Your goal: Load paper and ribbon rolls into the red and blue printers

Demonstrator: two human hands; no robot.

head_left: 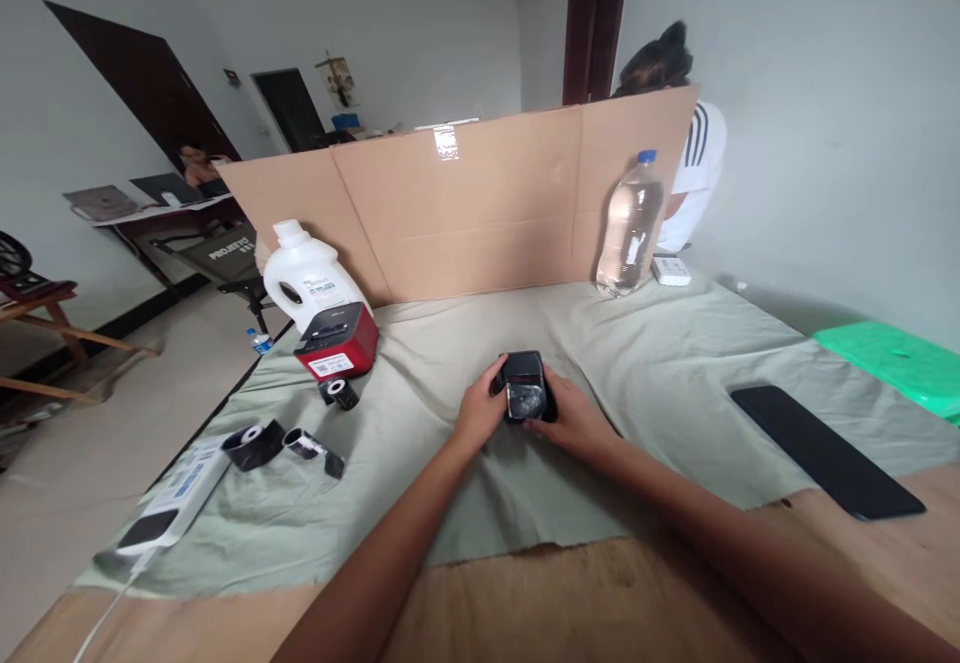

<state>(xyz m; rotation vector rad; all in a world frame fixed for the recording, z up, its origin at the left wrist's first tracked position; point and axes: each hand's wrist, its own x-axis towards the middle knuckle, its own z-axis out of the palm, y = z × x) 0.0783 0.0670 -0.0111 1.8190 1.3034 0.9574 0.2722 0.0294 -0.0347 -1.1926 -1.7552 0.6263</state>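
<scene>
At the middle of the cloth, both hands hold a small black boxy device (525,368) with a shiny, partly see-through panel on its near side; its exact kind I cannot make out. My left hand (480,408) is closed on its left side, fingers bent round the edge. From the right, my right hand (568,413) grips the other side, its thumb at the lower near corner. Left of the hands lie a black roll with a white core (343,395), a loose black strip roll (255,446) and a partly unrolled black strip (313,451).
Behind stands a cardboard screen (465,213). Along it are a white jug (311,273), a red and black box (341,338) and a clear bottle (631,228). A power strip (176,498) lies left, a dark flat slab (825,451) right. A person (701,173) sits behind the screen.
</scene>
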